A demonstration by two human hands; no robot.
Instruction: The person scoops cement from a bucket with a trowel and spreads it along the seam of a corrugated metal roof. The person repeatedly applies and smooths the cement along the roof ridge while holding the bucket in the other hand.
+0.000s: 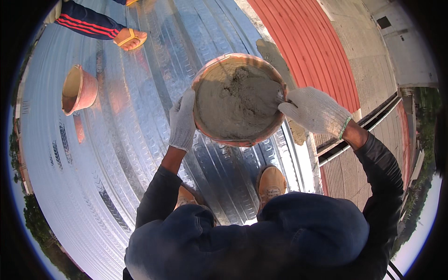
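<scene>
A round bucket (pixel 204 133) of wet grey mortar (pixel 233 109) stands in front of me on the metal sheeting. My left hand (pixel 183 119), in a white knit glove, grips the left side of its rim. At the right rim is my right hand (pixel 313 109), gloved too, its fingers closed round the handle end of what looks like a trowel (pixel 279 97). Mortar coats the trowel's blade, which lies in the mix, so its outline is hard to make out. The handle itself is hidden by the glove.
A smaller reddish bucket (pixel 87 89) lies tipped at the left. Another person's foot in a yellow flip-flop (pixel 132 39) rests at the upper left. Ribbed shiny sheeting (pixel 135 154) spreads underfoot. Along the right runs a mortar-smeared edge (pixel 297 133) beside red roofing (pixel 308 42).
</scene>
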